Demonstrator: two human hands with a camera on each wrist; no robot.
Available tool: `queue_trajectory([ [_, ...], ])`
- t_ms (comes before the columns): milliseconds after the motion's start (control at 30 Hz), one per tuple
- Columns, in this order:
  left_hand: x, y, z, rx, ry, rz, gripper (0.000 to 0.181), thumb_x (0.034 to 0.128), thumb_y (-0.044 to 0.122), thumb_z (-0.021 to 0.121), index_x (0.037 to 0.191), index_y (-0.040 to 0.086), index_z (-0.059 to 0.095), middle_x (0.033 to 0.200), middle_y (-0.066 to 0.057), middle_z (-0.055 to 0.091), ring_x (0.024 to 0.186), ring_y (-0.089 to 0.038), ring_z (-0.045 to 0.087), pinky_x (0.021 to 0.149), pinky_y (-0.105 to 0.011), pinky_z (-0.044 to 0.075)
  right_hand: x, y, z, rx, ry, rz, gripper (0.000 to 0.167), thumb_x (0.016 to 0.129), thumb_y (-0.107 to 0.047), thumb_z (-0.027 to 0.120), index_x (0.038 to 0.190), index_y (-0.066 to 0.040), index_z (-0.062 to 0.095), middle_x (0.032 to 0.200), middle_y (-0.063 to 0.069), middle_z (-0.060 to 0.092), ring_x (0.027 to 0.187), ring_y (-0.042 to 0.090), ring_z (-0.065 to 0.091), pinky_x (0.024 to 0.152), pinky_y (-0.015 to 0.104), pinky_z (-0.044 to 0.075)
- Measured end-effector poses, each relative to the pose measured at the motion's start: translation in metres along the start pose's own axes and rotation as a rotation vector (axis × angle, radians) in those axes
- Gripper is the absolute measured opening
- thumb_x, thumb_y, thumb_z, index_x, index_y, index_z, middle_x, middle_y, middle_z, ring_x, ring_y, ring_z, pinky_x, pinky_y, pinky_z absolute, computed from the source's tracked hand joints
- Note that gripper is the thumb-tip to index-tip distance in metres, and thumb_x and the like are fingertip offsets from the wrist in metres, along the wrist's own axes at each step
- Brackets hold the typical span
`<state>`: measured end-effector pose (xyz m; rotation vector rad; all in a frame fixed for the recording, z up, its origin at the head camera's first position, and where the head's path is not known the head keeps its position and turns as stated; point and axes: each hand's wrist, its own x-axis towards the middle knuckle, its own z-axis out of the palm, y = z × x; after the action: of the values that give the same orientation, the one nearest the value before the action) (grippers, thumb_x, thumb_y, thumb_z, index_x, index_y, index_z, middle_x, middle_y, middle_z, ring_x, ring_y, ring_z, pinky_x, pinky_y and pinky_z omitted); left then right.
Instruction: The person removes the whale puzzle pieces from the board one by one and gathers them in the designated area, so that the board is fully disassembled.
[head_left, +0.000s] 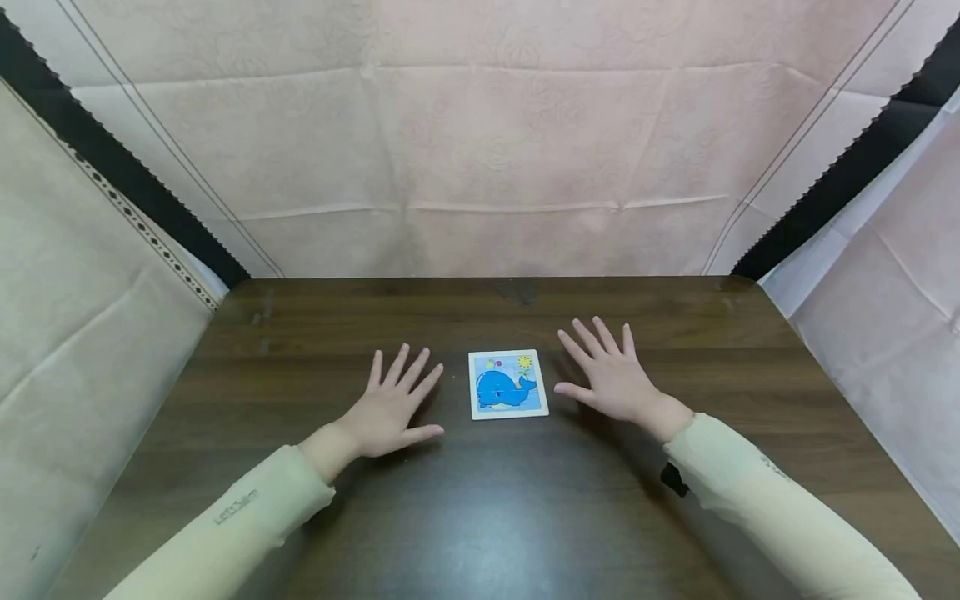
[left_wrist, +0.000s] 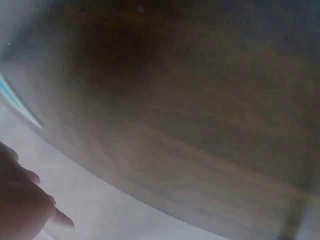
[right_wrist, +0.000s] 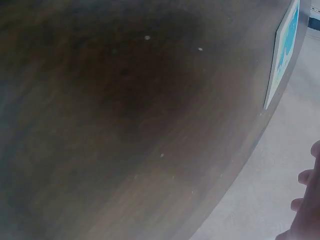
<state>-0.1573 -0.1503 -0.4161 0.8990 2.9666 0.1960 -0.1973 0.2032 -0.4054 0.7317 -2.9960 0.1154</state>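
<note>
Currently, from my remote seat, I see the card (head_left: pixel 487 362) lying flat on the brown table (head_left: pixel 480 508), picture side up, between the person's two hands. It has a white border and shows a blue whale (head_left: pixel 501 389) on a lighter blue ground, with a yellow sun (head_left: pixel 524 362) in its far right corner.

On the card's left I have the left hand (head_left: pixel 386 417), palm down, fingers straight and fanned apart, thumb pointing toward the card but apart from it. On the other side the right hand (head_left: pixel 617 379) is spread the same way, its thumb tip appearing just beside the card's right edge. Both cast shadows on the wood (I cannot tell from my feeds whether either palm touches it).

Each wrist view gives me only a blurred part of a hand at the edge, plus a slanted sliver of the card.

Pale sleeves cover both forearms; the left sleeve (head_left: pixel 240 508) carries small lettering, and a black piece (head_left: pixel 674 479) pokes out under the right cuff (head_left: pixel 693 446). Beyond the table's far edge hangs creased pale cloth (head_left: pixel 525 142), with a dark band (head_left: pixel 127 158) slanting down on each side.
</note>
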Motion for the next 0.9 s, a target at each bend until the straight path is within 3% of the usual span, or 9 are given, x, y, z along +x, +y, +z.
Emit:
queue_trajectory([
  [267, 0.016, 0.017, -0.003, 0.016, -0.085, 0.107, 0.085, 0.0853, 0.064, 0.048, 0.150, 0.015, 0.022, 0.158, -0.014, 0.011, 0.144, -0.041, 0.003, 0.109, -0.067, -0.001, 0.013, -0.007, 0.002, 0.044, -0.009, -0.006, 0.080, 0.087, -0.059, 0.051, 0.149, -0.017, 0.025, 0.155, 0.014, 0.022, 0.143, 0.040, 0.012, 0.107, 0.070, 0.004],
  [433, 0.029, 0.027, -0.001, 0.019, -0.159, 0.162, 0.086, 0.0860, 0.066, 0.045, 0.151, 0.017, 0.018, 0.159, -0.012, 0.008, 0.145, -0.039, 0.002, 0.111, -0.066, 0.002, 0.023, -0.013, 0.001, 0.155, -0.010, 0.013, 0.072, 0.091, -0.053, 0.050, 0.148, -0.015, 0.028, 0.153, 0.014, 0.028, 0.141, 0.039, 0.019, 0.108, 0.067, 0.011],
  [567, 0.037, 0.034, 0.002, 0.011, -0.253, 0.157, 0.086, 0.0859, 0.068, 0.041, 0.152, 0.021, 0.011, 0.159, -0.008, 0.003, 0.146, -0.035, -0.002, 0.113, -0.062, 0.000, 0.031, -0.016, 0.001, 0.323, -0.045, 0.061, 0.061, 0.095, -0.047, 0.045, 0.144, -0.012, 0.037, 0.148, 0.015, 0.036, 0.137, 0.037, 0.028, 0.108, 0.062, 0.021],
  [667, 0.041, 0.038, 0.004, -0.004, -0.291, 0.167, 0.086, 0.0861, 0.069, 0.040, 0.152, 0.022, 0.010, 0.160, -0.006, 0.002, 0.146, -0.033, -0.003, 0.114, -0.060, 0.001, 0.037, -0.017, 0.000, 0.515, -0.083, 0.125, 0.056, 0.098, -0.044, 0.040, 0.139, -0.007, 0.042, 0.143, 0.017, 0.042, 0.134, 0.036, 0.035, 0.108, 0.058, 0.027],
  [800, 0.044, 0.044, 0.006, -0.008, -0.301, 0.207, 0.085, 0.0871, 0.067, 0.041, 0.152, 0.020, 0.012, 0.159, -0.008, 0.004, 0.146, -0.034, 0.000, 0.115, -0.058, 0.004, 0.044, -0.015, 0.001, 0.748, -0.145, 0.221, 0.062, 0.099, -0.049, 0.032, 0.139, -0.002, 0.041, 0.140, 0.019, 0.045, 0.132, 0.036, 0.040, 0.108, 0.053, 0.031],
  [900, 0.045, 0.047, 0.008, 0.008, -0.314, 0.226, 0.084, 0.0878, 0.067, 0.040, 0.152, 0.020, 0.013, 0.159, -0.008, 0.004, 0.146, -0.033, 0.000, 0.115, -0.056, 0.005, 0.049, -0.015, 0.003, 0.844, -0.176, 0.255, 0.066, 0.099, -0.052, 0.026, 0.137, 0.000, 0.042, 0.136, 0.020, 0.050, 0.127, 0.035, 0.046, 0.105, 0.050, 0.038],
])
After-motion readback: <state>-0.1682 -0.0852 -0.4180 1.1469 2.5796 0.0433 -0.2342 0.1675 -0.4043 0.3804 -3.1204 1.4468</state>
